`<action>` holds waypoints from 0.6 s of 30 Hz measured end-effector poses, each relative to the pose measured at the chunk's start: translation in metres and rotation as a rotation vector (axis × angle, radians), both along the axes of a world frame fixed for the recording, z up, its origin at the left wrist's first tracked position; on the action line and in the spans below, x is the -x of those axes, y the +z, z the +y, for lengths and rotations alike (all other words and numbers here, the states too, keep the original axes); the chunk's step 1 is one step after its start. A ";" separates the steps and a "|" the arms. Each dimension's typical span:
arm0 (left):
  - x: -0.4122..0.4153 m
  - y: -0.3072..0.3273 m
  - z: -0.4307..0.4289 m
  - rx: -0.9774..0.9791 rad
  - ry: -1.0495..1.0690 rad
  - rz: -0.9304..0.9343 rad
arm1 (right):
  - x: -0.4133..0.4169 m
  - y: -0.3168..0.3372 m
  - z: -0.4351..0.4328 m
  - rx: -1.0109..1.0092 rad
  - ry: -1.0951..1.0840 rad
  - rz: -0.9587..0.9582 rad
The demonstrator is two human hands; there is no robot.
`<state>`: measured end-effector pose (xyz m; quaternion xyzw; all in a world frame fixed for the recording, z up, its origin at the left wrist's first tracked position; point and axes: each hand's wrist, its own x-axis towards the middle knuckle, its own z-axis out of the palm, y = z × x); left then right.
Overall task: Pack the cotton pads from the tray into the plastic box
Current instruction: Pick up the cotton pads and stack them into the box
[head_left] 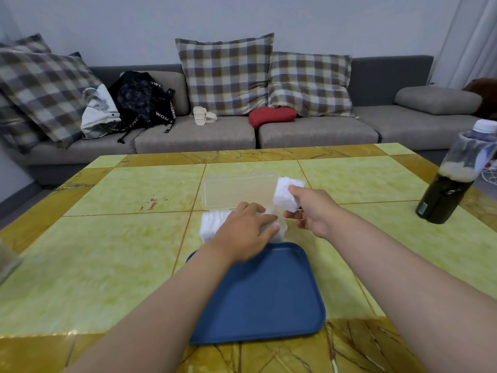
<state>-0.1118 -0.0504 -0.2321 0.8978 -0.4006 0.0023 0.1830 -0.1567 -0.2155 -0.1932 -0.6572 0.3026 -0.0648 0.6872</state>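
Observation:
A clear plastic box stands open on the table, its lid (236, 191) folded flat toward the sofa. The box's front half holds a row of white cotton pads (211, 227). My left hand (246, 234) lies on top of those pads with its fingers spread over them, hiding the right part of the box. My right hand (313, 211) holds a stack of white cotton pads (286, 195) just above the box's right end, thumb on top. The blue tray (266, 294) sits nearer to me, with no pads showing on its visible surface.
A dark bottle (451, 184) with a white cap stands at the table's right edge. A small red stain (152, 203) marks the table left of the box. A grey sofa with checked cushions and bags runs behind the table.

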 end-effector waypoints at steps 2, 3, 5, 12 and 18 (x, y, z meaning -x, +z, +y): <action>-0.003 -0.001 -0.003 0.076 0.056 0.024 | -0.001 -0.001 0.002 0.014 -0.007 0.016; -0.004 -0.001 -0.006 0.106 0.101 0.046 | -0.002 -0.001 0.004 0.021 -0.013 0.017; -0.004 0.002 -0.016 0.155 0.206 0.093 | -0.003 0.000 0.006 0.049 -0.017 0.022; -0.005 0.009 -0.034 0.070 0.361 0.026 | -0.005 -0.002 0.009 0.258 0.037 0.129; -0.012 0.017 -0.031 0.002 0.376 0.095 | -0.010 0.000 0.018 0.591 0.117 0.221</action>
